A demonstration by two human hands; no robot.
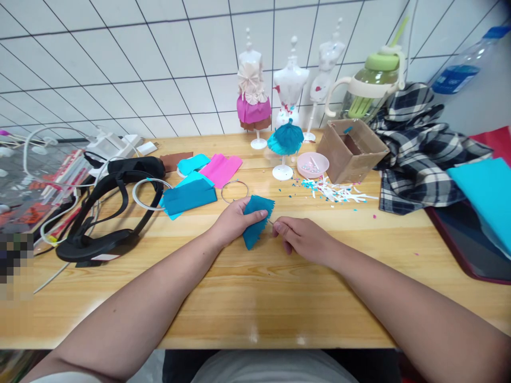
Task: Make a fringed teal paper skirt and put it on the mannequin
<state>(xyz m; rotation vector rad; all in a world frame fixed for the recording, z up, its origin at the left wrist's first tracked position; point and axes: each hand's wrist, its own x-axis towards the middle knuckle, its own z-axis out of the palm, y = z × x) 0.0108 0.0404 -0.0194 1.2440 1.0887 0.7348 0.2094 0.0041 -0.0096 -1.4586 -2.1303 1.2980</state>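
My left hand grips a folded teal piece of paper or cloth, thumb on top, its right edge cut in a zigzag. To its right, my right hand is closed in a pinch on a thin, needle-like tool whose tip meets the zigzag edge. A wire ring lies just beyond my left hand. Behind stands a small white mannequin wearing a teal skirt.
Teal sheets and a pink sheet lie left of centre. A black headset and cables are farther left. At the right are paper shreds, a pink bowl, a cardboard box and checked cloth.
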